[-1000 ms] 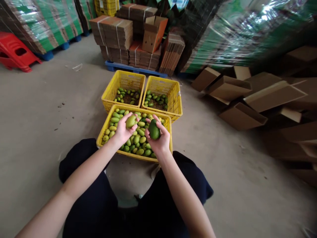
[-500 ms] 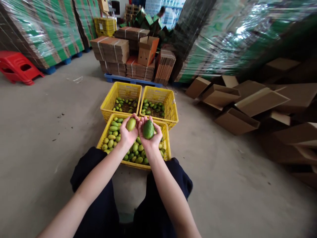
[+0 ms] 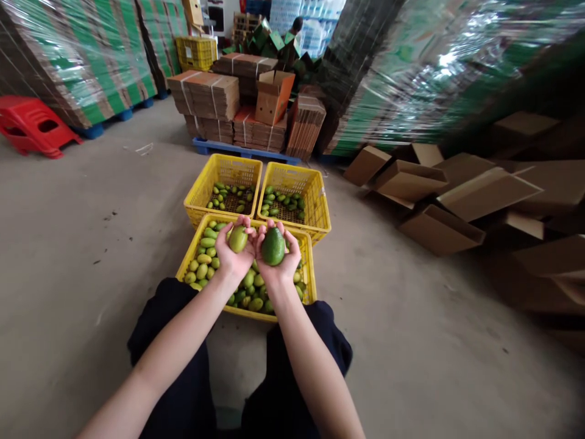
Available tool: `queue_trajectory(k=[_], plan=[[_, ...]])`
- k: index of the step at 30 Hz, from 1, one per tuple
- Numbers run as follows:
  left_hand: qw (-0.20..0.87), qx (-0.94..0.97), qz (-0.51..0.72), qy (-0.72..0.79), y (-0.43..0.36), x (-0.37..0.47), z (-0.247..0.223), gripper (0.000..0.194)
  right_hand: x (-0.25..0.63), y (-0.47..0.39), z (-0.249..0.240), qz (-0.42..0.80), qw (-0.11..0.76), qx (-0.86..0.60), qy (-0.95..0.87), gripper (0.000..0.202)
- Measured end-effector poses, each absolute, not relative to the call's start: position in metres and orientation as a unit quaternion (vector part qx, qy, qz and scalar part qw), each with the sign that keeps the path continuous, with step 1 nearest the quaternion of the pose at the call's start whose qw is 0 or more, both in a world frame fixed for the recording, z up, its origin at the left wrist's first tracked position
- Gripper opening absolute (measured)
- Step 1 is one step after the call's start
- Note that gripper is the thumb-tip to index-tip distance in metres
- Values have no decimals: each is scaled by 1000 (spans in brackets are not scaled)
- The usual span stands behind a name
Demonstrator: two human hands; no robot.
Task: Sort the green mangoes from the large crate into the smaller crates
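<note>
Side by side, my two hands are raised palms up over a yellow crate (image 3: 247,313) of green and yellow-green oval fruit. My left hand (image 3: 234,262) cups a smooth yellow-green oval fruit (image 3: 238,239), fingers curled around its far side. In my right hand (image 3: 282,272) rests a dark green, pear-shaped avocado (image 3: 273,247), larger and glossier, with the thumb along its right side. The hands nearly touch at their inner edges. They hide part of the fruit in the crate beneath.
Behind stand two more yellow crates, left (image 3: 194,201) and right (image 3: 320,210), each with a layer of green fruit. Flattened cartons (image 3: 212,97) are stacked on a blue pallet (image 3: 228,148). Loose cardboard boxes (image 3: 441,228) lie right; a red stool (image 3: 36,125) stands left.
Both hands have come slightly lower and nearer to me, still holding the same two fruits. The yellow-green fruit now sits more upright in my left hand.
</note>
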State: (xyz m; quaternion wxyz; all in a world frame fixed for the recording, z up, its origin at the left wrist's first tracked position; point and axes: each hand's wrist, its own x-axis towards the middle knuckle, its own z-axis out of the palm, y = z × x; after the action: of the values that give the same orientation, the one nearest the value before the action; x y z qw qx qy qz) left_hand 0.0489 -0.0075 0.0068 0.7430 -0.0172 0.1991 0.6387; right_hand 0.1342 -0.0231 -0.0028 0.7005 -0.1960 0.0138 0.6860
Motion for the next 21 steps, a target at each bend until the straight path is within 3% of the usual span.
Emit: queue_trajectory(k=[8,13,14,18,21], plan=[[785,-23,569,245,-4,41,7,35,142,-31,8,749,635,-183,33,29],[773,133,542,300,-4,31,7,10,155,-27,8,726,630,-259,-94,24],[740,195,557,322,-6,29,6,3,156,-27,7,698,640,-286,-149,24],[495,493,611,372,-13,16,2,42,156,-32,0,408,688,-414,-435,46],[340,669,563,346,-17,3,2,42,158,-39,-6,138,624,-446,-627,42]])
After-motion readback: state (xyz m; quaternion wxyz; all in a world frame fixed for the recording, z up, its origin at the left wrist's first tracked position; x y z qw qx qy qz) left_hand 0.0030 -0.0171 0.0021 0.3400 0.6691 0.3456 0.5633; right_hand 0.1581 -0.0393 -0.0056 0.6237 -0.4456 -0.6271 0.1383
